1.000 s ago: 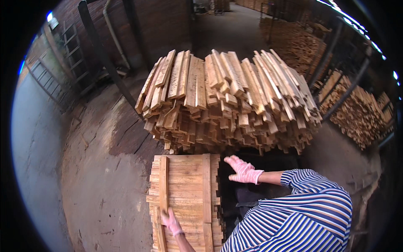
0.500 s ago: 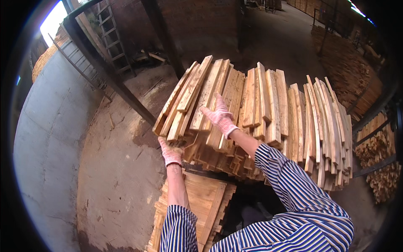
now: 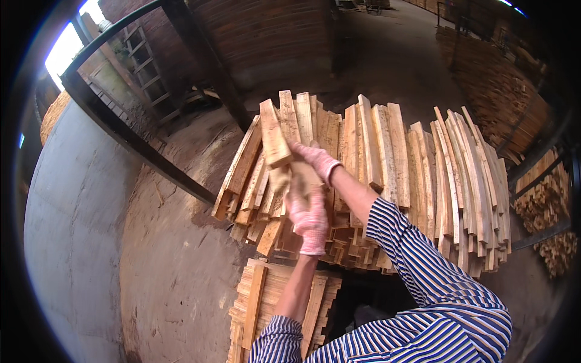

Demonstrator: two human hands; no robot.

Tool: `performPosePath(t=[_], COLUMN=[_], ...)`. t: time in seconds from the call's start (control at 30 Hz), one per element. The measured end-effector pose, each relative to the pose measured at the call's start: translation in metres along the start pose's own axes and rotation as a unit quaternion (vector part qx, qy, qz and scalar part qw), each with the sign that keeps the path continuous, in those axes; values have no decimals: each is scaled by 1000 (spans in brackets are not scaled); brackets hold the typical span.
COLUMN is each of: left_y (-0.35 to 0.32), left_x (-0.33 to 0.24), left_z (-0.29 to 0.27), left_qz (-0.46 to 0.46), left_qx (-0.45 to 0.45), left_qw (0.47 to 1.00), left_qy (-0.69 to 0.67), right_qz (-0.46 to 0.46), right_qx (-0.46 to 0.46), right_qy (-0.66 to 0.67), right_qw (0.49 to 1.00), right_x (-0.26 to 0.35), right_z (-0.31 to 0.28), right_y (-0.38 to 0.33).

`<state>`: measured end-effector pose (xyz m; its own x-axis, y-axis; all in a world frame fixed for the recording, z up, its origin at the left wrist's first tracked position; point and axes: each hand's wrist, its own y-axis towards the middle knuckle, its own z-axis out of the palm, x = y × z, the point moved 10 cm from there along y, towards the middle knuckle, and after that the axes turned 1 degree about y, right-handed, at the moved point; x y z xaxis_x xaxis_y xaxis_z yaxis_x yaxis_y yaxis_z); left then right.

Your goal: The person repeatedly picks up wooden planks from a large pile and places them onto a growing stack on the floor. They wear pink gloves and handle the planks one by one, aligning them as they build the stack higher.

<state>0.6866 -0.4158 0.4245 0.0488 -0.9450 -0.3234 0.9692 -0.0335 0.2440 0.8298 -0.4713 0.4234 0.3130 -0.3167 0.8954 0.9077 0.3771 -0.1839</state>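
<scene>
A pile of sawn wooden strips (image 3: 387,151) lies across the middle, ends facing me. At its left part one thick wooden strip (image 3: 275,136) sits raised and tilted above the others. My right hand (image 3: 316,160), in a pink-and-white knitted glove, is closed at this strip's right edge near the front end; its fingertips are partly hidden. Just below the same end is my left hand (image 3: 308,221), gloved alike. Motion smears its fingers, and a blurred tan patch beside them cannot be made out.
A lower stack of strips (image 3: 257,302) stands near me, below the pile. Left are a curved grey wall (image 3: 66,224) and a dark metal frame (image 3: 145,148). A ladder (image 3: 145,66) leans at the back left. More stacked wood (image 3: 544,212) fills a rack at the right.
My left hand has moved right and slightly up, from the pile's left corner to beside my right hand. The right hand has turned against the strip, which now sits higher. The view has shifted slightly.
</scene>
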Motion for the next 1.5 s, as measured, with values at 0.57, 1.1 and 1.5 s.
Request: performPosePath(t=[0.57, 1.1, 1.5], left_y=[117, 9, 4], left_x=[-108, 21, -65], left_z=[-43, -66, -97], left_qz=[-116, -314, -271], left_qx=[-117, -115, -233], left_qw=[604, 800, 745], left_qy=[780, 497, 563], right_qz=[-73, 52, 101], right_qx=[-19, -166, -69], right_qy=[-49, -228, 129], right_qw=[996, 958, 984], right_x=[-37, -35, -104], right_z=[-58, -44, -19], right_y=[23, -79, -120])
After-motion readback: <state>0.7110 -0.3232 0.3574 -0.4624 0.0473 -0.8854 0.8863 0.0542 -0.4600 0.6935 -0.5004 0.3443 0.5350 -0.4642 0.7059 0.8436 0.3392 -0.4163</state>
